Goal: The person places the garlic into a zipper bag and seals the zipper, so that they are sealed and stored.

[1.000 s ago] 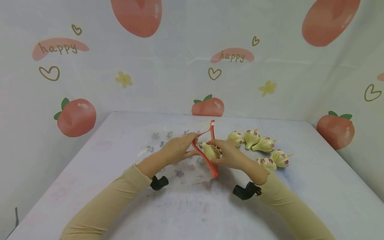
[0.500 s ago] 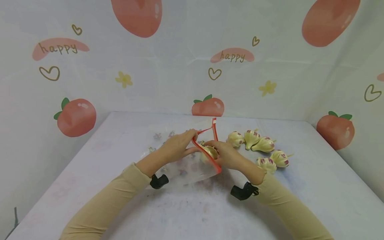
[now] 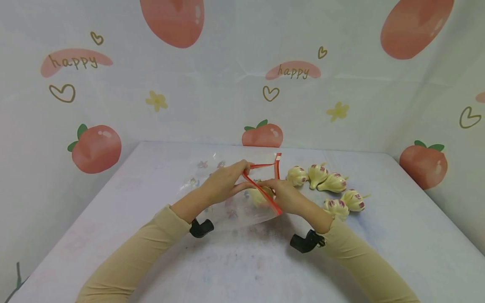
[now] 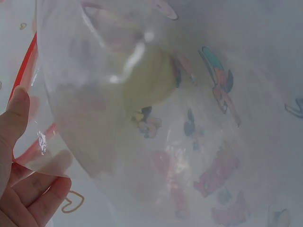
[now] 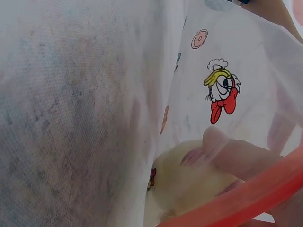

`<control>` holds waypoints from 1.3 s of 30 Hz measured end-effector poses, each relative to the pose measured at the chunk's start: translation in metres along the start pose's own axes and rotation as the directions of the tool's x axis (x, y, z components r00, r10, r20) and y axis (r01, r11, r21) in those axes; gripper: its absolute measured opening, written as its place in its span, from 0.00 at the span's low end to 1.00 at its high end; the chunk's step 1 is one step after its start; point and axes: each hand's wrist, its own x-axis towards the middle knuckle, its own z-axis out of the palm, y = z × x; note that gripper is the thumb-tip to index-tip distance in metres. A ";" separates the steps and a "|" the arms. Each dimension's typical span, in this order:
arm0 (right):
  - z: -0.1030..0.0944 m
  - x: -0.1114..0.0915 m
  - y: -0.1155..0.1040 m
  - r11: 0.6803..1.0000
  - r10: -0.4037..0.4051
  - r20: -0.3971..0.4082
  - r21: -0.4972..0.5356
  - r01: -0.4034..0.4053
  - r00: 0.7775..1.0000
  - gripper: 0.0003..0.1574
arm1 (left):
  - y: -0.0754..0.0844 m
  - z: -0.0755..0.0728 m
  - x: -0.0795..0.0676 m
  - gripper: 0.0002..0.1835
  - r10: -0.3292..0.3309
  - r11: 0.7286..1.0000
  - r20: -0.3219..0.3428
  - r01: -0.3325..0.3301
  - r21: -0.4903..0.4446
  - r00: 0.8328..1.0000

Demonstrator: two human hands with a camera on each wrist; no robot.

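Note:
A clear zip bag (image 3: 229, 215) with cartoon prints and a red zip strip has its mouth facing right in the head view. My left hand (image 3: 226, 183) pinches the strip at the mouth, thumb on the near side. My right hand (image 3: 287, 195) reaches in through the mouth and holds a garlic bulb (image 3: 259, 198), which shows through the film. In the right wrist view, fingers (image 5: 236, 156) lie on the pale bulb (image 5: 182, 177) behind the red strip (image 5: 241, 198). The left wrist view shows the bulb blurred through the plastic, with the thumb (image 4: 16, 116) against the strip.
To the right of the bag, several more garlic bulbs (image 3: 332, 182) lie close together on the white-covered table (image 3: 242, 269). A white cloth backdrop (image 3: 212, 92) with fruit prints rises behind the table. Dark wrist cameras (image 3: 307, 241) hang below both wrists.
The garlic bulb, in the open at the mouth before, is now behind the bag's film. The bag's mouth has shifted to the right over my right hand's fingers. The left hand keeps its hold.

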 end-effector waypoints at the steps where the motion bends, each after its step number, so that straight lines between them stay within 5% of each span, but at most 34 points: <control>1: 0.000 0.001 0.000 1.000 -0.006 0.001 0.010 0.006 1.000 0.28 | 0.000 0.000 0.000 0.20 0.002 1.000 -0.003 -0.002 0.000 1.000; 16: -0.003 -0.002 0.004 0.989 -0.074 -0.030 0.128 0.077 0.997 0.34 | -0.006 0.002 -0.002 0.20 -0.018 1.000 -0.016 0.018 0.020 1.000; 39: -0.048 -0.037 0.034 0.983 0.088 -0.244 0.177 -0.045 0.966 0.25 | -0.013 -0.006 -0.007 0.20 -0.075 0.997 -0.074 0.072 -0.035 0.994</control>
